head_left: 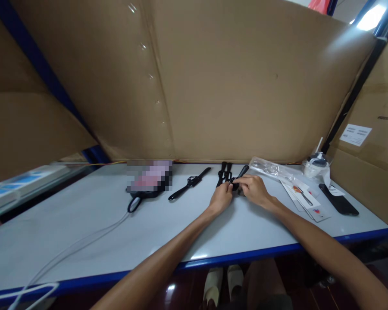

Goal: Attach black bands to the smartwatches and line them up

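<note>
Both of my hands meet over the white tabletop, right of its middle. My left hand (221, 197) is closed on a black long-handled tool (244, 170), whose glossy rounded handle sticks up toward the back right. My right hand (254, 189) pinches the same tool from the other side, fingertips beside those of the left. My fingers hide the tool's middle, so its exact kind cannot be made out. Just behind the left hand lie similar black tools (224, 171), side by side. Another black tool (189, 183), with a slim handle and a loop-like middle part, lies apart to the left.
At left is a phone (148, 178), partly pixelated, with a white cable (93, 232). Clear plastic packaging (271, 168), printed cards (305, 198), a black flat object (339, 200) and a bagged cup (316, 165) lie right. Cardboard (229, 86) walls the back; a blue edge (245, 257) runs in front.
</note>
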Available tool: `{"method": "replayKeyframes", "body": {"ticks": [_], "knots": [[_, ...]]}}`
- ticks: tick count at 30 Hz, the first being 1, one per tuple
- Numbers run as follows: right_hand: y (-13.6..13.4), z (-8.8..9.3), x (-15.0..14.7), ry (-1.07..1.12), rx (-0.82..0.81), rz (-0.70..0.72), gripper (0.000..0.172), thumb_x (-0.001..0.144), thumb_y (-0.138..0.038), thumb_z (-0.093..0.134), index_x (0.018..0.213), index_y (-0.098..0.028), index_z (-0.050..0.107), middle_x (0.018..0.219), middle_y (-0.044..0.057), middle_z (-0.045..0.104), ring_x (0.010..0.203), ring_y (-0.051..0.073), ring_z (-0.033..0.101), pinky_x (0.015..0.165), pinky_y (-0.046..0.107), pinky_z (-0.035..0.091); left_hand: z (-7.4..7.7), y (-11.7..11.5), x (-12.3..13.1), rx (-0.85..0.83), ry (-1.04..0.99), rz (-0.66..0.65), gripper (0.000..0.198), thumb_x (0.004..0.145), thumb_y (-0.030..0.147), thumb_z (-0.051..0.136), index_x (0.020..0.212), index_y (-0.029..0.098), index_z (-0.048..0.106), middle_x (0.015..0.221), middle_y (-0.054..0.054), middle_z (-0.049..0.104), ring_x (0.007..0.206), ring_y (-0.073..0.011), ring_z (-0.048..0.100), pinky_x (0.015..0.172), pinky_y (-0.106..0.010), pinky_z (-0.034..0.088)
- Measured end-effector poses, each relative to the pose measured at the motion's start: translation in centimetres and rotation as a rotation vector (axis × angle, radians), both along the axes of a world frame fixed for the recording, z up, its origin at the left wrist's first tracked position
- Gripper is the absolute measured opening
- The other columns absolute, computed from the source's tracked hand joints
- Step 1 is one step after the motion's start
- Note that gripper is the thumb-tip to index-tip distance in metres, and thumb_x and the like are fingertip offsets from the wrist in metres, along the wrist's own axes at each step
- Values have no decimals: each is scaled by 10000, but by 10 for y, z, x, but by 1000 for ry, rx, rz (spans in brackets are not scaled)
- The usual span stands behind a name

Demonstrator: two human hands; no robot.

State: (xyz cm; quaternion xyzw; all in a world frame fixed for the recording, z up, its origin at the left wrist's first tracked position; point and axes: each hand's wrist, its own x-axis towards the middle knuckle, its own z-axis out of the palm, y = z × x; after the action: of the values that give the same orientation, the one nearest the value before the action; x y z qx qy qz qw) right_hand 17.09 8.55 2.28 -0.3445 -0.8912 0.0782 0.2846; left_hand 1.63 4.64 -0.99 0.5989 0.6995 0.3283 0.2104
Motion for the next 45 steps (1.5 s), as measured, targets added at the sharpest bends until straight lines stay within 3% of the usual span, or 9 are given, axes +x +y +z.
{"method": "replayKeyframes", "body": {"ticks": [4, 6, 15, 20, 25, 29, 35, 39, 45], "knots": [[-3, 0, -7, 57, -56, -138, 211, 943, -270, 619, 1121, -208, 714, 919, 31, 772, 810, 183, 686, 742, 275, 468, 5, -7, 4, -4, 74, 6, 314, 1029, 243, 375, 995, 144, 671, 1014, -161, 743, 943, -251, 684, 760, -296, 428], [-3, -1, -9, 54, -86, -147, 161, 924, -254, 649, 1065, -203, 707, 887, 29, 766, 801, 180, 683, 730, 267, 458, 8, -11, 6, -17, 145, 9, 312, 1031, 266, 375, 1035, 157, 667, 1033, -172, 743, 970, -268, 692, 773, -308, 429], [5, -2, -2, 17, 59, 12, 114, 871, -114, 619, 934, -181, 686, 913, 38, 705, 781, 165, 619, 723, 258, 421, 19, -21, 12, -79, 247, -16, 353, 1042, 290, 331, 1136, 171, 650, 1117, -179, 742, 1068, -303, 692, 787, -328, 436], [7, -5, -2, 63, 67, 100, 204, 850, -56, 565, 904, -204, 694, 967, 39, 664, 816, 169, 612, 736, 261, 433, 20, -18, 12, -90, 209, -9, 351, 1040, 279, 344, 1145, 172, 661, 1152, -172, 742, 1100, -298, 688, 808, -322, 450], [6, -9, -7, 184, -17, -57, 143, 873, -216, 651, 1016, -215, 652, 874, 11, 680, 726, 168, 606, 700, 272, 435, 17, -13, 10, -88, 159, 10, 354, 1042, 265, 344, 1096, 159, 678, 1122, -168, 751, 1066, -271, 699, 816, -306, 459], [7, -11, -10, 247, -137, -155, 153, 917, -374, 644, 924, -221, 633, 719, -13, 676, 681, 169, 622, 663, 264, 410, 16, -14, 11, -77, 195, 17, 364, 1042, 276, 337, 1124, 154, 670, 1129, -183, 747, 1073, -285, 698, 818, -317, 462], [8, -14, -12, 239, -136, -103, 51, 853, -227, 646, 805, -221, 629, 695, -26, 668, 639, 153, 590, 624, 253, 388, 17, -22, 14, -73, 298, -1, 373, 1040, 298, 312, 1154, 169, 643, 1108, -184, 744, 1047, -306, 707, 796, -345, 468], [10, -16, -12, 252, -75, -13, 140, 776, -76, 599, 808, -211, 619, 732, -25, 642, 663, 144, 574, 651, 245, 408, 17, -22, 14, -65, 318, -21, 366, 1038, 295, 312, 1162, 172, 634, 1087, -176, 746, 1034, -300, 709, 797, -347, 471], [10, -12, -8, 168, 74, 95, 147, 827, -53, 575, 837, -194, 617, 853, 23, 649, 732, 162, 573, 702, 270, 423, 20, -19, 14, -96, 267, 14, 356, 1043, 300, 314, 1125, 190, 643, 1119, -161, 747, 1074, -281, 699, 794, -325, 461]]}}
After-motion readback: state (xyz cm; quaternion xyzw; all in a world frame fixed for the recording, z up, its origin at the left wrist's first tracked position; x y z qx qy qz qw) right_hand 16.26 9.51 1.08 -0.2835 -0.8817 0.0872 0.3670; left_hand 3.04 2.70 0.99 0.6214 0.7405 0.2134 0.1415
